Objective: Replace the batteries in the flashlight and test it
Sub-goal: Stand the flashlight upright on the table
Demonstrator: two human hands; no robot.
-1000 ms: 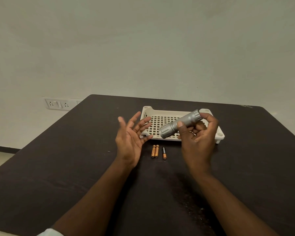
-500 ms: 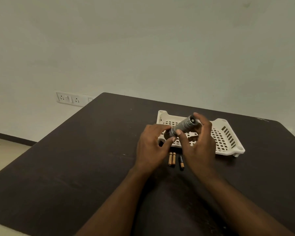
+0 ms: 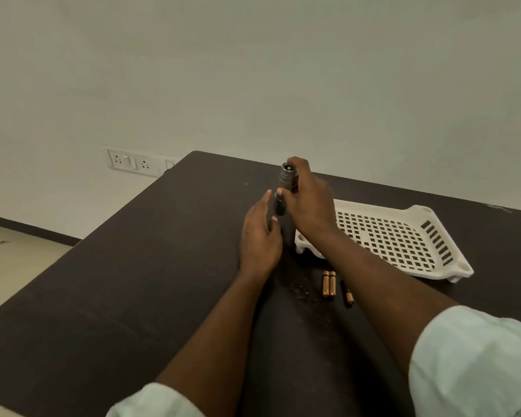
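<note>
My right hand (image 3: pixel 311 203) grips a grey metal flashlight (image 3: pixel 287 176) and holds it nearly upright above the dark table, one end pointing up. The lower end is dark and partly hidden between my hands. My left hand (image 3: pixel 259 239) sits just left of that lower end, fingers straight and apart, palm turned toward it; whether it touches is unclear. Two copper-coloured batteries (image 3: pixel 328 283) lie side by side on the table below my right forearm. A third battery (image 3: pixel 347 294), black and copper, lies just to their right.
A white perforated plastic tray (image 3: pixel 409 245) stands on the dark table (image 3: pixel 127 284) right of my hands, partly under my right forearm. A wall socket plate (image 3: pixel 133 162) sits on the wall beyond the table's far left edge. Floor shows at the left.
The flashlight went from lying slanted over the tray to standing nearly upright, left of the tray. My left hand let go of its head end and opened beside it. The view swung left.
</note>
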